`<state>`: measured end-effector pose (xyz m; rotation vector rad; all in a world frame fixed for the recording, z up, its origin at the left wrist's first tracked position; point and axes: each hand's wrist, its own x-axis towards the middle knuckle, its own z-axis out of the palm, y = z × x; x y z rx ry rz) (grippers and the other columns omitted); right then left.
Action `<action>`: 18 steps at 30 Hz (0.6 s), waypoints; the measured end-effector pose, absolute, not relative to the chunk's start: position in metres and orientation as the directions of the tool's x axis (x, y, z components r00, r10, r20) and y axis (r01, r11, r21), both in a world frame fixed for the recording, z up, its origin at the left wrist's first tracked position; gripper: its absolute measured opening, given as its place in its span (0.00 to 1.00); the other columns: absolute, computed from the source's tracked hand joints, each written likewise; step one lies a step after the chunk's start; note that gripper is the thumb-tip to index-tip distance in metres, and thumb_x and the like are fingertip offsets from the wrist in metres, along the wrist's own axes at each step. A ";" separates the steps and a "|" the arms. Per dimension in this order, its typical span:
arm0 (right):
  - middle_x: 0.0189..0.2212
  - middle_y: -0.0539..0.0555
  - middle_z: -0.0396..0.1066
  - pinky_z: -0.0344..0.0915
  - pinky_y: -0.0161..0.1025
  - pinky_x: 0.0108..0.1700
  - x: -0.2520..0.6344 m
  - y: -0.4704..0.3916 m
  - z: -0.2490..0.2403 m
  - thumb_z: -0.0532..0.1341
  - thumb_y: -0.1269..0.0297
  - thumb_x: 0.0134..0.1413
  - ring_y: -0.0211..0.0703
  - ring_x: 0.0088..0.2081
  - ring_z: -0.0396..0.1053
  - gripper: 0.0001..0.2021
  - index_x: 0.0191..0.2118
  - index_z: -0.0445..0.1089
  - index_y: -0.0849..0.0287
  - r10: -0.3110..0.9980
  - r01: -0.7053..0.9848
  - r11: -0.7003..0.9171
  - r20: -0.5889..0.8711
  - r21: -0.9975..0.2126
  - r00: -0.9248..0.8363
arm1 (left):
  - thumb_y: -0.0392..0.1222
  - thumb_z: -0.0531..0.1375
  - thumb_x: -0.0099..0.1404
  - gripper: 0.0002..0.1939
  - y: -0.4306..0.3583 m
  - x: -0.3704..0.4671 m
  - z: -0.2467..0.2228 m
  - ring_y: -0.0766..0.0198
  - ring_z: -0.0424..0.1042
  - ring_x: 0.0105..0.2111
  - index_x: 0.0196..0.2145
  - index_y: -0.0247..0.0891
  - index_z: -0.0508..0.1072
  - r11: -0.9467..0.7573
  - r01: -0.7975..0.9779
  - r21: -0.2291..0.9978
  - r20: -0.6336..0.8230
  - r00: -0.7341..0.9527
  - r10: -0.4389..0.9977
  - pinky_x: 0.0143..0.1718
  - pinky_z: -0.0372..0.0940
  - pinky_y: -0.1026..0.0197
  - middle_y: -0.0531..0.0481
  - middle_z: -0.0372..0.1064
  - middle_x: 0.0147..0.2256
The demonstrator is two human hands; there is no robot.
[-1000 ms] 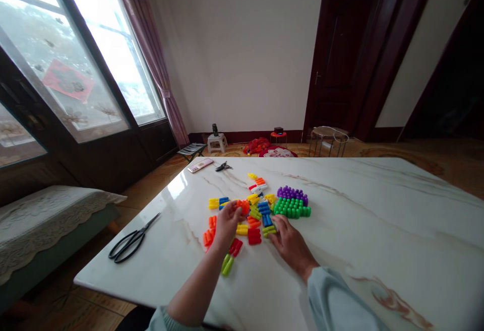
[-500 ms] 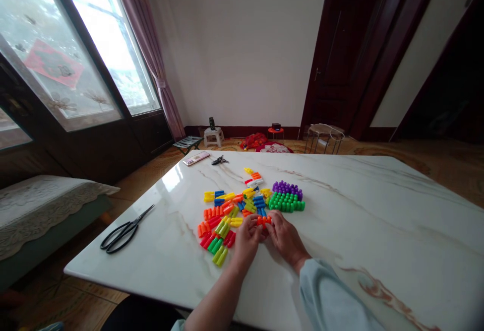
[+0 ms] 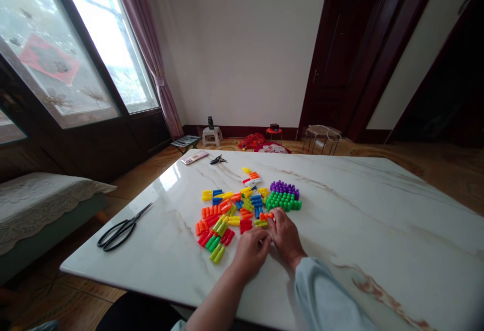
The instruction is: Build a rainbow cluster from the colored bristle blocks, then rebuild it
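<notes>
My right hand (image 3: 286,235) pinches an orange bullet-shaped toy block piece (image 3: 266,216) just above the table. My left hand (image 3: 252,251) is closed beside it, its fingers curled near the right hand's fingers; whatever it may hold is hidden. A red block piece (image 3: 245,226) and a yellow-green block piece (image 3: 260,223) lie just beyond the left hand. To the left spreads a loose heap of block pieces (image 3: 220,226) in red, orange, yellow, blue and green. Beyond my right hand, green blocks (image 3: 282,201) stand in joined rows against purple blocks (image 3: 284,188).
Black-handled scissors (image 3: 123,229) lie at the left of the marble-patterned table (image 3: 363,220). A phone (image 3: 194,157) and a small dark tool (image 3: 218,159) rest near the far edge. Stools (image 3: 212,136) stand on the floor by the wall.
My left hand has come off the orange piece and drawn back toward me. My right hand keeps the orange piece. The red and yellow-green pieces beside it now show.
</notes>
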<state>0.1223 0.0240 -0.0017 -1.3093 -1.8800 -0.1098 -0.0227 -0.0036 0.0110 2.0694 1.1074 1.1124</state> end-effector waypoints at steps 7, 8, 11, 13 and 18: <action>0.34 0.55 0.66 0.65 0.39 0.39 0.124 0.027 -0.005 0.46 0.65 0.65 0.43 0.35 0.67 0.10 0.42 0.62 0.58 0.748 0.807 0.443 0.657 -0.390 -0.093 | 0.28 0.52 0.57 0.14 -0.003 -0.016 0.010 0.57 0.68 0.40 0.31 0.38 0.77 -0.665 0.405 0.628 0.462 0.494 0.737 0.46 0.65 0.55 0.44 0.72 0.35; 0.35 0.55 0.67 0.65 0.39 0.38 0.124 0.027 -0.006 0.46 0.65 0.65 0.43 0.35 0.67 0.10 0.42 0.62 0.58 0.745 0.809 0.440 0.661 -0.389 -0.088 | 0.28 0.52 0.58 0.14 -0.002 -0.016 0.010 0.57 0.68 0.41 0.33 0.38 0.77 -0.661 0.411 0.628 0.462 0.487 0.741 0.46 0.65 0.54 0.43 0.72 0.37; 0.34 0.56 0.68 0.66 0.39 0.37 0.123 0.027 -0.005 0.45 0.64 0.64 0.44 0.35 0.69 0.11 0.42 0.63 0.58 0.735 0.820 0.427 0.674 -0.381 -0.069 | 0.30 0.52 0.60 0.16 -0.002 -0.019 0.009 0.57 0.69 0.42 0.39 0.39 0.77 -0.634 0.455 0.625 0.466 0.435 0.771 0.46 0.65 0.53 0.43 0.73 0.41; 0.34 0.56 0.69 0.66 0.38 0.36 0.123 0.027 -0.005 0.46 0.64 0.64 0.44 0.34 0.70 0.11 0.42 0.63 0.59 0.737 0.828 0.420 0.672 -0.372 -0.073 | 0.31 0.52 0.62 0.17 -0.005 -0.022 0.011 0.57 0.69 0.41 0.41 0.40 0.77 -0.602 0.514 0.611 0.478 0.367 0.798 0.45 0.66 0.53 0.43 0.73 0.41; 0.36 0.58 0.74 0.66 0.37 0.33 0.123 0.026 -0.006 0.45 0.63 0.65 0.44 0.33 0.73 0.13 0.45 0.64 0.61 0.767 0.831 0.415 0.633 -0.371 -0.101 | 0.32 0.52 0.63 0.14 -0.022 -0.042 0.024 0.56 0.70 0.37 0.39 0.42 0.76 -0.523 0.683 0.511 0.510 0.248 0.823 0.41 0.65 0.53 0.45 0.73 0.35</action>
